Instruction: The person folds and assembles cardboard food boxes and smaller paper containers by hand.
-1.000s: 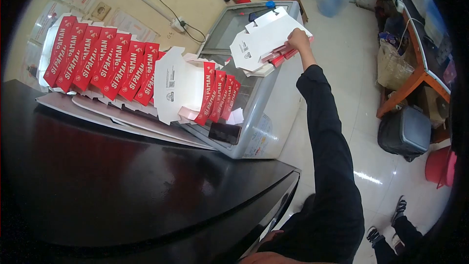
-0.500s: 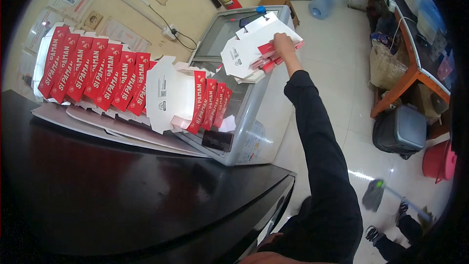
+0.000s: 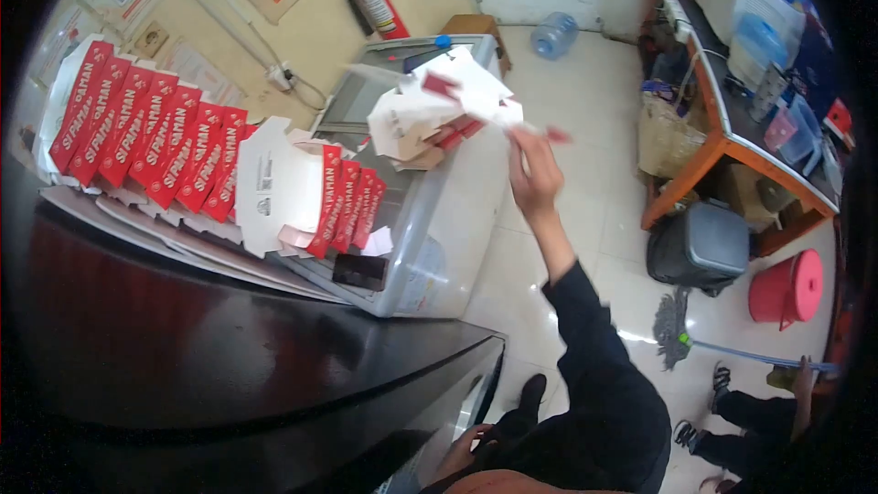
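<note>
My right hand (image 3: 535,174) is raised, its fingers pinched on the edge of a flat white and red carton (image 3: 485,110), blurred by motion. Below that carton, a pile of flat cartons (image 3: 393,128) lies on the glass-topped chest freezer (image 3: 439,247). My left hand (image 3: 463,450) hangs low beside my body, fingers loosely apart, with nothing visible in it. Folded red and white boxes (image 3: 128,128) stand nested in a long row at the left. A shorter row (image 3: 334,201) leans beside them, its nearest box open.
A dark glossy surface (image 3: 210,338) fills the lower left. A phone (image 3: 359,272) lies on the freezer's near end. Another person (image 3: 759,416) stands at the lower right by a mop (image 3: 673,329). A bin (image 3: 700,247), a red bucket (image 3: 786,288) and an orange-legged table (image 3: 690,178) are at the right.
My right hand has drawn back from the pile, lifting a carton off it. The view has swung right, bringing my left hand into sight. The mop has come into view near the other person.
</note>
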{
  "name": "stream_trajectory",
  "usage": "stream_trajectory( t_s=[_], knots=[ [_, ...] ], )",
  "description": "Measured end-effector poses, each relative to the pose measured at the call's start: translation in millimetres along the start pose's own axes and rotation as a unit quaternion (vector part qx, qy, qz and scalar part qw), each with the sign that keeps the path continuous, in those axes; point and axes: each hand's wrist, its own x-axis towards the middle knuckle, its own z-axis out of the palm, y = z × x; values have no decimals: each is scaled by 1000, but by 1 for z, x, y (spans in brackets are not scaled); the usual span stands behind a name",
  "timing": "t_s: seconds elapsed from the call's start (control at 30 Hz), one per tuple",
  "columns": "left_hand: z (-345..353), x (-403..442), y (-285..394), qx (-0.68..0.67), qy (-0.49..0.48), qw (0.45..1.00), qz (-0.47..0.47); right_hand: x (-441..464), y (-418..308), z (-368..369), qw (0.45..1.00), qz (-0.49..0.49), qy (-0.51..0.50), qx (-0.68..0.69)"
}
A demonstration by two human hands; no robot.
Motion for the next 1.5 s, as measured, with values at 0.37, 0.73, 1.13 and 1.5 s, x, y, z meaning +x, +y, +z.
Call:
stream_trajectory(
  t_s=[0.37, 0.73, 1.13, 1.5],
  knots=[
    [22, -6, 42, 319, 61, 888, 324, -201, -149, -358, 850, 346, -357, -175],
    [106, -35, 4, 482, -269, 811, 193, -198, -294, -491, 767, 371, -521, -59],
    [163, -99, -101, 166, -505, 842, -88, -269, -435, -634, 811, 508, -139, -256],
    [187, -174, -176, 207, -570, 784, -134, -315, -575, -705, 847, 507, -52, -153]
  ],
)
